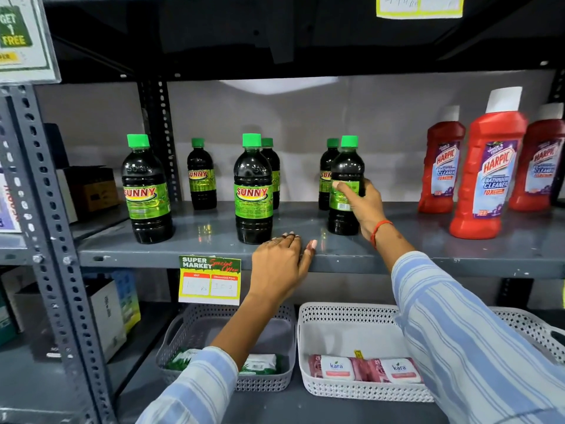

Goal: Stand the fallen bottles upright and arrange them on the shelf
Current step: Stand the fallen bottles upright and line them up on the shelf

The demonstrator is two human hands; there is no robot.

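Several dark Sunny cleaner bottles with green caps stand upright on the grey shelf [198, 240]. In the front row are a left bottle [146, 191], a middle bottle [253, 191] and a right bottle [345, 166]. Smaller-looking ones stand behind, such as one at the back left [201, 175]. My right hand [362, 206] is wrapped around the right front bottle at its label, with its label turned partly away. My left hand [279, 264] rests flat on the shelf's front edge, fingers apart, just right of the middle bottle's base and holding nothing.
Three red Harpic bottles [489, 175] stand at the shelf's right end. A price tag [209, 280] hangs from the shelf edge. Below are a grey basket [195, 319] and a white basket [345, 313] with wipe packs. Boxes [91, 191] sit on the left rack.
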